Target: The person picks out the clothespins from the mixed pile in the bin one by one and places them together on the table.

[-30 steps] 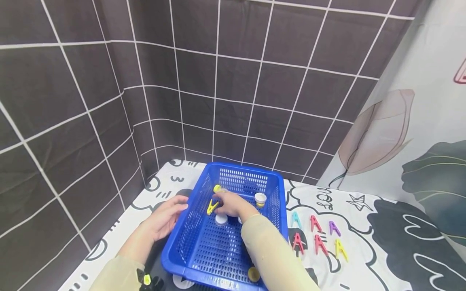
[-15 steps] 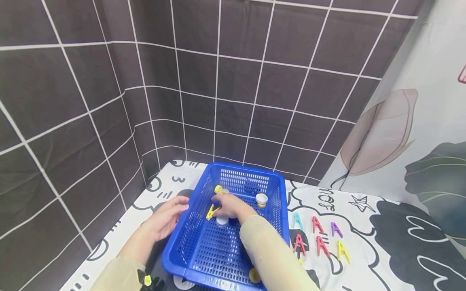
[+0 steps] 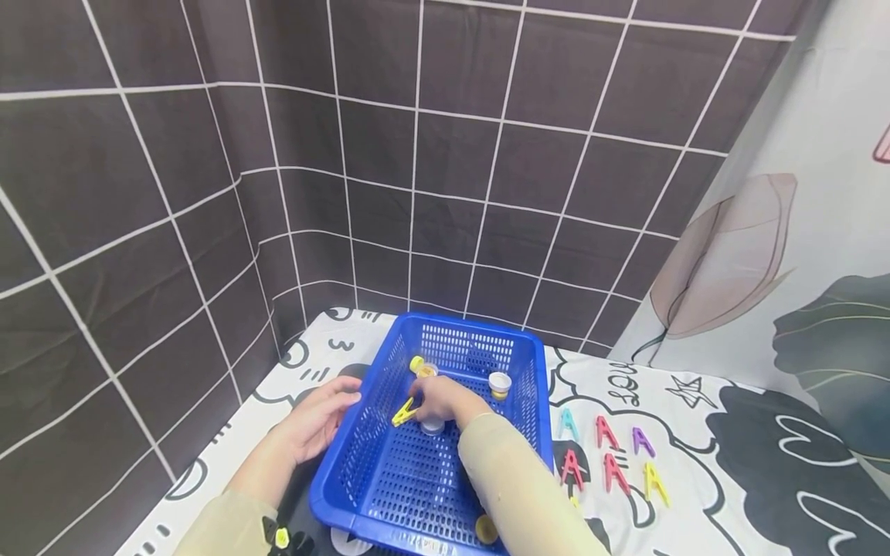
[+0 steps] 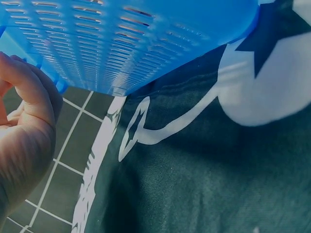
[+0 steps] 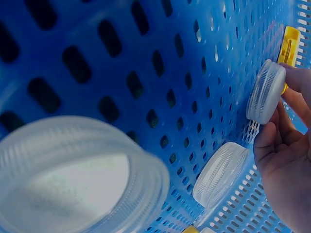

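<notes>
In the head view a blue plastic basket (image 3: 389, 533) stands on the patterned cloth. My left hand (image 3: 316, 417) is at its left rim, fingertips right at the edge; the left wrist view shows the fingers (image 4: 34, 92) bent loosely beside the blue wall. Inside the basket, my right hand (image 3: 441, 400) pinches a yellow clothespin (image 3: 403, 413) near one end, with the other end pointing left. Close against those fingers, a clear ridged lid (image 5: 266, 92) partly covers the clothespin (image 5: 290, 46) in the right wrist view. Under the hand sits a round whitish lid (image 3: 433, 425).
Other lids lie in the basket: a yellow one (image 3: 416, 364), a white one (image 3: 499, 381) and a yellowish one (image 3: 486, 529). To the right, several coloured clothespins (image 3: 615, 472) lie in rows on the cloth. A dark tiled-pattern backdrop (image 3: 445, 154) rises behind.
The yellow clothespin has shifted slightly toward me and tilted flatter in my right hand. The whitish lid under that hand has slid a little right. My left hand has stayed at the rim.
</notes>
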Action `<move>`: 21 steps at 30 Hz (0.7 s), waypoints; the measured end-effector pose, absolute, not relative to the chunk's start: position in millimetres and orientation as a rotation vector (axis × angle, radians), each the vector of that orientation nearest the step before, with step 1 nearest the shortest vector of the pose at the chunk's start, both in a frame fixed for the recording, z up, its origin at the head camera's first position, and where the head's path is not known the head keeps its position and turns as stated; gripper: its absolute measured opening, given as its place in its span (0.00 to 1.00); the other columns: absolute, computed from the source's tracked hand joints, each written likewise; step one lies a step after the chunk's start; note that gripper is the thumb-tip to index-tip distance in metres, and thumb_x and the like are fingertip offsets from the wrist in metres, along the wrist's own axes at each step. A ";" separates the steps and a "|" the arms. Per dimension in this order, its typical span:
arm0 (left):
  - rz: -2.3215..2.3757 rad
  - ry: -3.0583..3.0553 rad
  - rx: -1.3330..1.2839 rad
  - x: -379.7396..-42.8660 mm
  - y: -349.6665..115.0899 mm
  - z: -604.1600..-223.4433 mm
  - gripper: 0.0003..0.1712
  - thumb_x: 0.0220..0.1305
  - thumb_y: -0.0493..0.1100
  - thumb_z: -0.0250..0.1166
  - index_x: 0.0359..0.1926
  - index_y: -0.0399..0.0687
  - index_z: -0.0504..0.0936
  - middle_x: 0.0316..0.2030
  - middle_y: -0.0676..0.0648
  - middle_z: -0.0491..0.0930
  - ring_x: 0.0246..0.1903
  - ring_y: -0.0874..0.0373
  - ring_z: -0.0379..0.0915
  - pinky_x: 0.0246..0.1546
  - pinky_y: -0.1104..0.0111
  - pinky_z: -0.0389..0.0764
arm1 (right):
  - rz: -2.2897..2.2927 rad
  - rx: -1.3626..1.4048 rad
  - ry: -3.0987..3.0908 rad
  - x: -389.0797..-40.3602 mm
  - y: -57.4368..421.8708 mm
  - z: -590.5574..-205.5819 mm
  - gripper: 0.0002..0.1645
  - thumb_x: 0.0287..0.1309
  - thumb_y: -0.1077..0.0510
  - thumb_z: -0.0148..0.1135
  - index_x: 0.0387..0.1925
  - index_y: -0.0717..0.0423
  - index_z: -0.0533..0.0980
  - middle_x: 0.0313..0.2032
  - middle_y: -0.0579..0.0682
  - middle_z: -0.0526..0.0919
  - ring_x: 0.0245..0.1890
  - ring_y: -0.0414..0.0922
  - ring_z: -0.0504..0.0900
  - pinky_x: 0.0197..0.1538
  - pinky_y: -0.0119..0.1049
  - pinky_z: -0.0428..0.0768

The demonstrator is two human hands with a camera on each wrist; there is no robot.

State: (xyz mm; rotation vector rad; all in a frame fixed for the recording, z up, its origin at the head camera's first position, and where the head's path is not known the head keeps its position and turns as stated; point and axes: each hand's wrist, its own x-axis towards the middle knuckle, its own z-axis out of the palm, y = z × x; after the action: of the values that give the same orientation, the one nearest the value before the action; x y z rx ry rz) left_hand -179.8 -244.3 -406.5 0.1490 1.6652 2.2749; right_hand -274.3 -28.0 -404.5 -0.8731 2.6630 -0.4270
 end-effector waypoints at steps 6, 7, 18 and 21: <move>2.268 1.671 0.145 -180.4 -244.3 -407.3 0.12 0.69 0.38 0.51 0.51 0.42 0.63 0.37 0.44 0.80 0.31 0.57 0.80 0.31 0.66 0.84 | -0.414 -0.887 2.657 -273.4 -27.3 -405.8 0.22 0.45 0.55 0.73 0.46 0.51 0.79 0.41 0.47 0.82 0.45 0.46 0.79 0.52 0.37 0.76; 2.268 1.670 0.145 -180.5 -244.4 -407.2 0.12 0.69 0.38 0.51 0.51 0.42 0.63 0.37 0.44 0.80 0.31 0.57 0.80 0.31 0.65 0.84 | -0.417 -0.891 2.655 -273.3 -27.4 -405.8 0.23 0.45 0.54 0.73 0.46 0.51 0.79 0.41 0.47 0.82 0.45 0.46 0.78 0.52 0.38 0.76; 2.264 1.671 0.149 -180.1 -244.6 -406.5 0.13 0.69 0.39 0.52 0.52 0.41 0.62 0.38 0.43 0.80 0.32 0.56 0.80 0.31 0.66 0.84 | -0.391 -0.929 2.664 -271.4 -28.4 -405.4 0.22 0.45 0.48 0.73 0.44 0.48 0.79 0.41 0.46 0.82 0.46 0.46 0.78 0.53 0.39 0.75; 2.265 1.667 0.148 -179.7 -244.6 -406.2 0.13 0.69 0.38 0.52 0.51 0.41 0.62 0.38 0.43 0.80 0.32 0.57 0.80 0.31 0.66 0.84 | -0.388 -0.950 2.678 -271.8 -26.9 -402.1 0.21 0.45 0.48 0.72 0.43 0.48 0.78 0.37 0.45 0.82 0.42 0.45 0.78 0.50 0.38 0.76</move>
State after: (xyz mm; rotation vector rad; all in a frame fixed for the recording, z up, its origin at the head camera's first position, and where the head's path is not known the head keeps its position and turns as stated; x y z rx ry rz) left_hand -179.7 -244.6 -406.2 0.1485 1.6670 2.2654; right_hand -271.8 -26.9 -402.1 -0.9504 2.6783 -0.3881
